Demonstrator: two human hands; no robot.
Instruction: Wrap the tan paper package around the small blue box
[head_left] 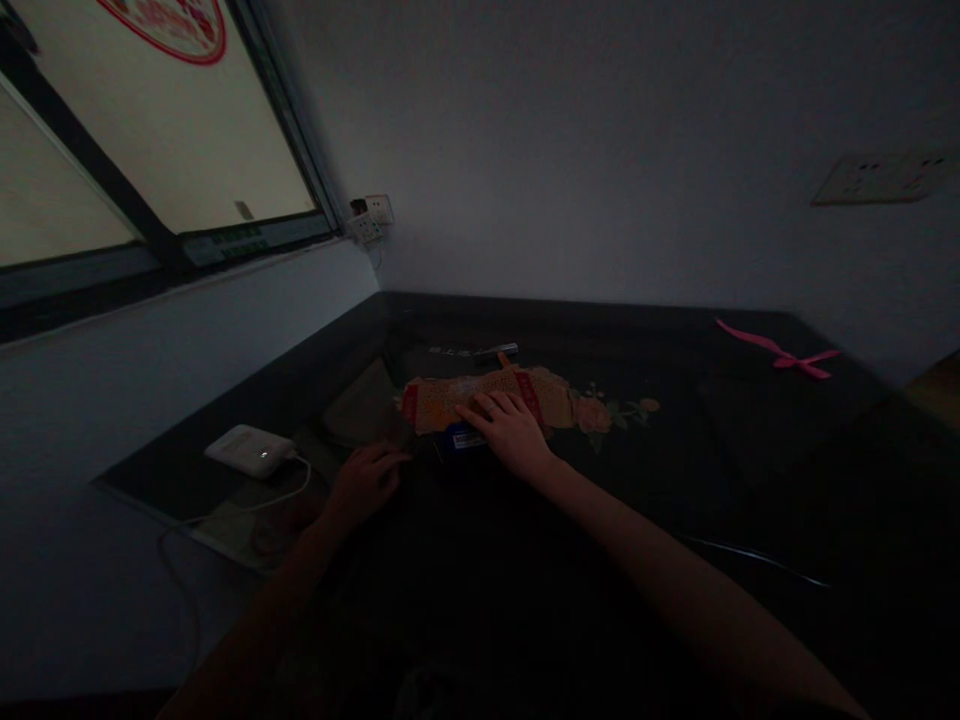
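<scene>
A torn, flattened piece of printed cardboard packaging (431, 403), orange-tan with red bands, lies across the dark table. My right hand (514, 432) rests on its near side with fingers stretched out over the surface. Under and beside that hand is a small dark blue object (463, 438) with a pale label, partly covered, its kind unclear. My left hand (367, 482) is to the left of the cardboard, low over the table, fingers loosely extended and apart from it. An orange strip (504, 359) sticks out behind the cardboard, near a slim silver-and-dark pen-like item (499, 350).
A white power bank (250, 450) with a white cable (300, 480) lies at the table's left edge. A pink ribbon bow (801, 362) is at the far right. Printed flowers (596, 413) decorate the dark tabletop (660, 360). Wall sockets (874, 178) and a window (225, 130) border it.
</scene>
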